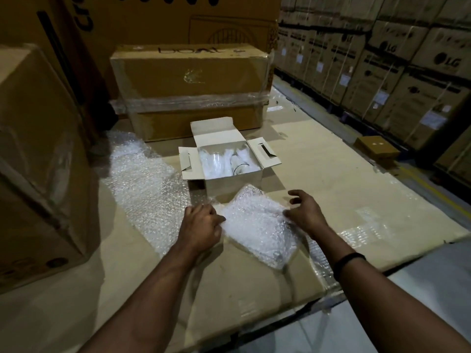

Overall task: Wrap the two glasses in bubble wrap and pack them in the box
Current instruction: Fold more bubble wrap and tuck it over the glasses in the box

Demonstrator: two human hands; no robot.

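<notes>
A small white box (pixel 234 183) stands open on the flat cardboard surface, its flaps spread out. Inside it lie clear glass (pixel 216 159) shapes among white bubble wrap; how much of them is wrapped I cannot tell. In front of the box lies a bubble wrap bundle (pixel 257 225), and I cannot tell what is inside it. My left hand (pixel 202 224) pinches the bundle's left edge. My right hand (pixel 304 212) hovers at the bundle's right edge with fingers spread, the thumb touching the wrap.
A long loose sheet of bubble wrap (pixel 142 182) stretches on the left of the box. A large taped brown carton (pixel 188 90) stands right behind the box, and another big carton (pixel 38 149) is at my left. Stacked cartons (pixel 395 62) line the right.
</notes>
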